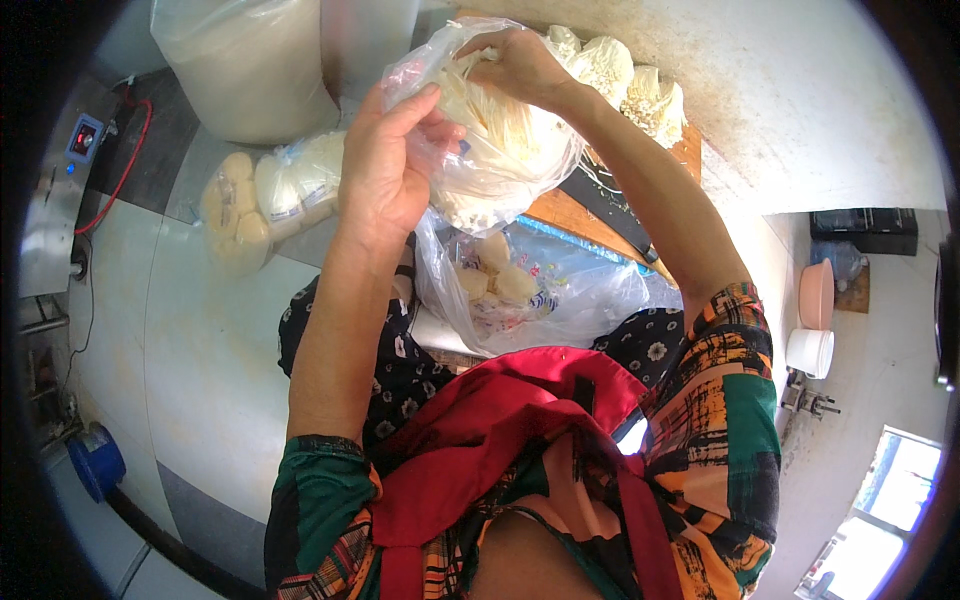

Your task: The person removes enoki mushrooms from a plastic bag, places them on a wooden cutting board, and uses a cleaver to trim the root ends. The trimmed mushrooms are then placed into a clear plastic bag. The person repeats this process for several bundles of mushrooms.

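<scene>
A clear plastic bag (525,191) packed with enoki mushrooms (499,124) is held up in front of me. My left hand (390,161) grips the bag's left rim, the thumb outstretched along the film. At the bag's mouth, my right hand (517,67) reaches in from above with bent fingers touching the pale stems; whether it grips them is hidden. Below hangs a second plastic bag (570,300), open, with several cut mushroom root ends (499,274) inside. Behind the bag, a knife (611,214) with a dark blade lies on a wooden cutting board (559,206).
Several bunches of enoki mushrooms (607,64) sit along the board's far side by the wall. To the left stand a large filled plastic sack (240,75) and smaller packed bags (300,180) on the tiled floor. A red hose (135,176) runs near a metal appliance (56,187).
</scene>
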